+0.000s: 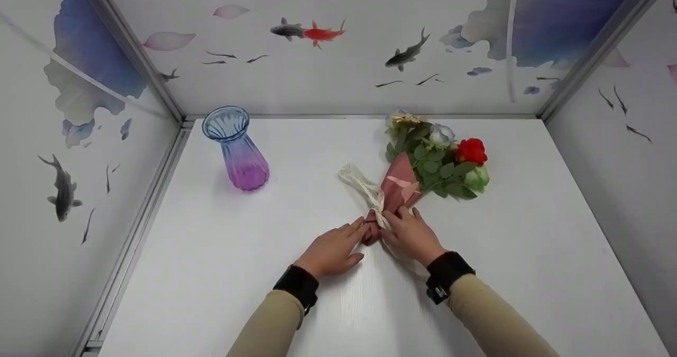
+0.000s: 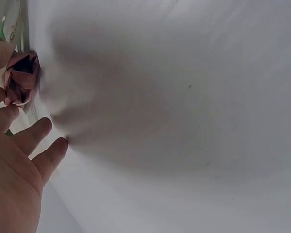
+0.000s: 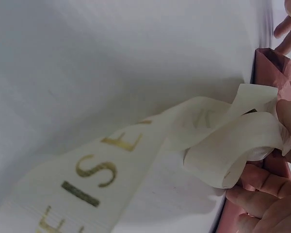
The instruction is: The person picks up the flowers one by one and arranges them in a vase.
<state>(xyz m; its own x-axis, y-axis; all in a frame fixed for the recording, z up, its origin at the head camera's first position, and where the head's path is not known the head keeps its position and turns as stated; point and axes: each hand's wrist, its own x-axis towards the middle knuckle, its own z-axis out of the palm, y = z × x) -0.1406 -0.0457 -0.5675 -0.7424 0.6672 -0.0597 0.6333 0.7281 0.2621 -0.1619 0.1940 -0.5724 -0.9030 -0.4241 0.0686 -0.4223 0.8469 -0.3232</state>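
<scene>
A bouquet of artificial flowers in dusty pink wrapping paper (image 1: 400, 174) lies slanted on the table, blooms toward the back right. A cream ribbon (image 1: 361, 181) is wound about its narrow lower part. Gold letters show on the loose ribbon tail (image 3: 94, 170) in the right wrist view. My left hand (image 1: 330, 251) rests flat-fingered at the left side of the wrapped stem end (image 2: 23, 77), fingertips right at the paper. On the opposite side my right hand (image 1: 415, 236) pinches the ribbon near its knot, with the thumb on it and curled fingers (image 3: 262, 194) against the paper.
A ribbed glass vase (image 1: 246, 161), blue at the top and purple below, stands at the back left of the white table (image 1: 211, 283). White panels with painted fish (image 1: 322, 31) enclose the left, back and right sides.
</scene>
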